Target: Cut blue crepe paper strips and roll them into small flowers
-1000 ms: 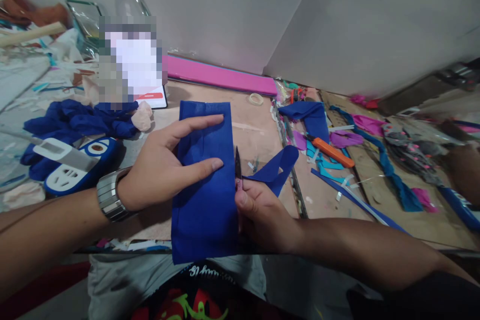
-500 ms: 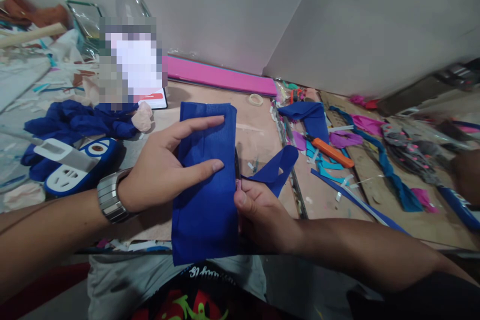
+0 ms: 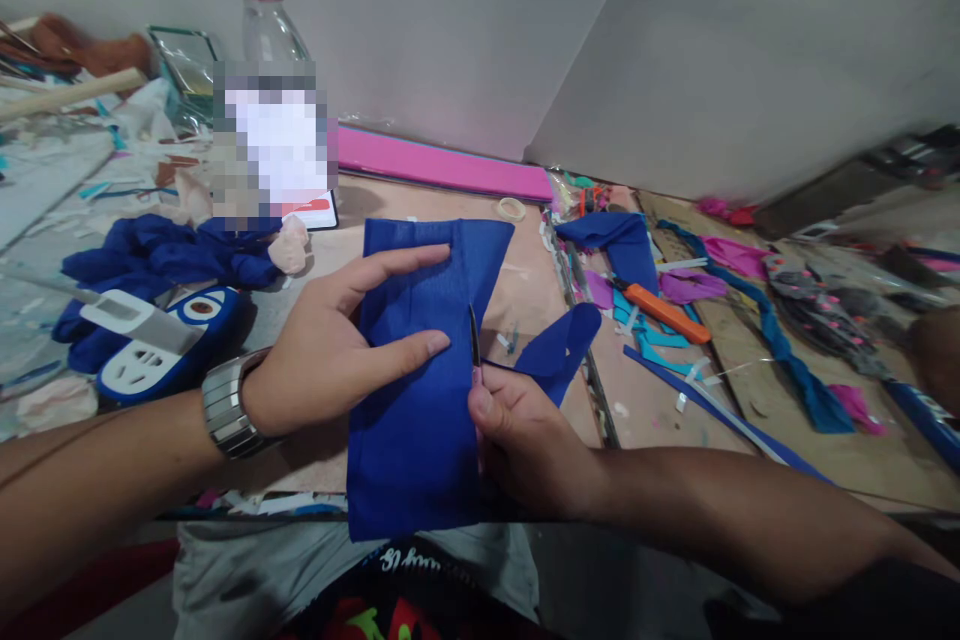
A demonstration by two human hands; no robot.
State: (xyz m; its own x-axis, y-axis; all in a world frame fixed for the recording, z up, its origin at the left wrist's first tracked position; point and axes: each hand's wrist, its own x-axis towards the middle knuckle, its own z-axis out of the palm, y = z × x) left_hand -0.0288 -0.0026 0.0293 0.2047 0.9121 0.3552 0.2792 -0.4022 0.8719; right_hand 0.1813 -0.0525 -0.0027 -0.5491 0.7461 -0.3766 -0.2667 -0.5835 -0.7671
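Note:
A folded piece of blue fabric [image 3: 412, 430] is held up at the near edge of the table. My left hand [image 3: 337, 350], with a metal watch at its wrist, grips the fabric; thumb and forefinger lie across its face, and the other fingers are hidden. Closed round the pink handles of scissors [image 3: 475, 340] is my right hand [image 3: 529, 430], at the fabric's right side. One dark blade shows along the fabric's right edge. Above the blade a blue flap [image 3: 491, 255] spreads to the right. Beyond my right hand lies a loop of blue strip [image 3: 559, 350].
On the left are a blue-and-white power strip [image 3: 150, 350], crumpled blue cloth [image 3: 165, 250], a phone [image 3: 319, 210] and a red-capped bottle [image 3: 274, 30]. A pink bar [image 3: 442, 165] lies along the wall. Rightward are an orange cutter [image 3: 667, 312] and coloured scraps.
The flap on the fabric's upper right has swung out to the right, and more of the scissor blade shows. Both hands keep nearly the same place; the view has shifted slightly.

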